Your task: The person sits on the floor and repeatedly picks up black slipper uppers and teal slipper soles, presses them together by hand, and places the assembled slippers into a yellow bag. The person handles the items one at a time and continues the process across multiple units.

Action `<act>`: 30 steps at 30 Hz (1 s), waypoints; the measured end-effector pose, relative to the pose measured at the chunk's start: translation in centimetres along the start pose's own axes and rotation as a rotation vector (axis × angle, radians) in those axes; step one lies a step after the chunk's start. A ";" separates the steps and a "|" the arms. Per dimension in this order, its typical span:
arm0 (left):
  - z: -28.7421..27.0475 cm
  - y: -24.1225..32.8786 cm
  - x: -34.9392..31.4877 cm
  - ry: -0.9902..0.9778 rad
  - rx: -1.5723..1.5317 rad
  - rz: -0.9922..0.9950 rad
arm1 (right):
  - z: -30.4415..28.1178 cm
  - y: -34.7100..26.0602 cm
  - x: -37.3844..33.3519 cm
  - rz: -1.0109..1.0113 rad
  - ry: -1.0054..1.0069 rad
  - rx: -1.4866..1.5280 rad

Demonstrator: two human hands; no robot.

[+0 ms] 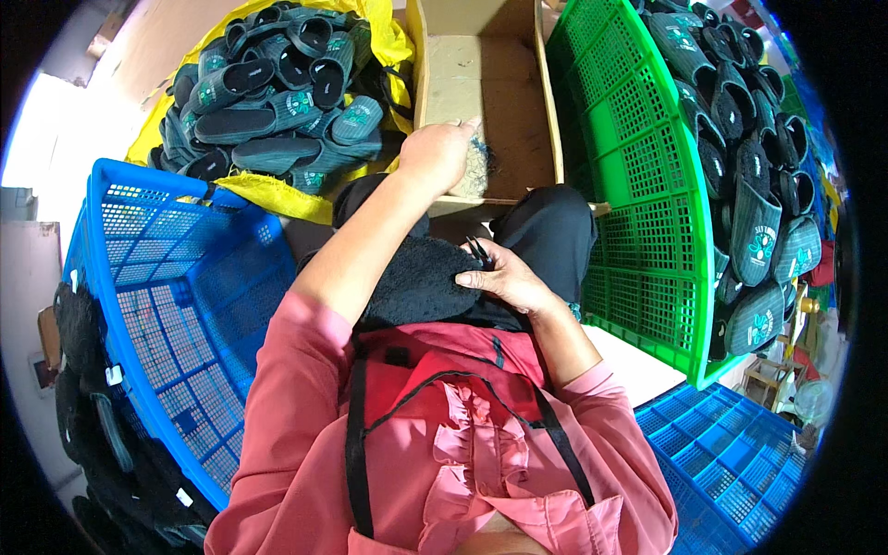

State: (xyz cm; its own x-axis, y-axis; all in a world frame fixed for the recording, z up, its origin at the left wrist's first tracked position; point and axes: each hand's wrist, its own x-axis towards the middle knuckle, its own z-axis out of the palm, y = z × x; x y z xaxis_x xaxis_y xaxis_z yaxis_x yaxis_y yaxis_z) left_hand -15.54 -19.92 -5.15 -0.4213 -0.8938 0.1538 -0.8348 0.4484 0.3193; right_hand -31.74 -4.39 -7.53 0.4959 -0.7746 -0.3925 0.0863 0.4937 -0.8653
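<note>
My left hand (440, 155) reaches over the near part of the wooden box (481, 65), its fingers drawn together at the tips. Whatever they pinch, if anything, is too small to make out. Just below those fingertips, a tangle of loose thread ends (477, 171) lies in the box. Across my lap rests a black fuzzy slipper (424, 285). My right hand (513, 279) is closed around small dark thread snips (477, 250), their pointed tips sticking up between the fingers. The right thumb lies on the slipper's edge.
A yellow sack (277, 190) heaped with dark grey slippers (277, 102) stands ahead left. On my left is a blue crate (139, 240), with black fuzzy slippers (88, 398) beyond it. A green crate (638, 166) rises at right, beside more slippers (754, 222). Another blue crate (731, 462) lies lower right.
</note>
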 end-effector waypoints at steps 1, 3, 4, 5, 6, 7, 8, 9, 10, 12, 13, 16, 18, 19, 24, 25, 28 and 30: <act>1.1 -0.3 0.8 0.022 0.002 0.023 | 0.0 0.0 0.0 0.003 0.013 0.007; 2.2 -1.1 2.0 0.081 0.024 0.076 | 0.0 0.1 0.0 0.016 0.009 0.043; 1.8 -0.9 2.4 0.034 -0.006 0.031 | -0.1 0.3 -0.1 0.024 0.012 0.069; 0.7 -0.5 2.7 -0.014 -0.034 -0.017 | -0.1 0.3 -0.1 0.013 0.021 0.046; 0.2 -0.4 2.8 -0.062 -0.060 -0.065 | -0.3 0.4 -0.1 0.005 0.020 0.041; -0.3 -0.4 2.6 0.029 -0.135 -0.047 | -0.5 0.7 0.0 -0.004 0.016 0.033; -0.6 -0.3 2.5 0.004 -0.125 -0.076 | -0.5 0.8 0.1 -0.012 0.012 0.024; -1.1 -0.2 2.4 -0.020 -0.114 -0.106 | -0.5 0.8 0.1 -0.011 0.008 0.046; -1.7 -0.1 2.3 -0.041 -0.103 -0.138 | -0.4 0.8 0.2 -0.011 0.001 0.065; -1.2 -1.0 2.2 -0.021 -0.129 -0.112 | -0.2 0.8 0.4 -0.015 -0.005 0.075; -1.0 -1.4 2.0 -0.012 -0.145 -0.100 | -0.2 0.9 0.4 -0.017 -0.002 0.066; -0.6 -2.6 0.3 0.324 -0.207 0.052 | 0.0 0.3 0.3 0.010 0.059 0.162; -3.0 -1.9 -1.4 0.090 -0.268 -0.085 | -1.3 1.8 0.5 0.091 0.274 0.113; -4.8 -1.8 -2.8 -0.005 -0.301 -0.135 | -1.2 1.4 0.5 0.080 0.305 0.230; -8.0 -3.1 -11.1 -0.259 -0.522 -0.502 | -1.1 -1.0 1.2 0.184 0.451 0.299; -8.5 -2.5 -12.1 -0.291 -0.632 -0.602 | -1.0 -1.6 1.4 0.177 0.449 0.311; -9.3 -0.6 -14.1 -0.265 -0.879 -0.677 | -0.9 -2.5 2.7 0.084 0.358 0.369; -9.0 0.2 -14.7 -0.189 -0.991 -0.716 | -0.8 -3.5 3.5 0.052 0.331 0.388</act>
State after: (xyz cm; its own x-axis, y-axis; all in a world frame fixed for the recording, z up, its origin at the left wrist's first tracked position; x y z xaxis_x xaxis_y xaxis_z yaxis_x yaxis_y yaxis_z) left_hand -6.30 -6.77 1.02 -0.0932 -0.8839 -0.4582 -0.3045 -0.4129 0.8584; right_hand -30.99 -9.20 -6.11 0.2129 -0.7979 -0.5639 0.4141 0.5965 -0.6876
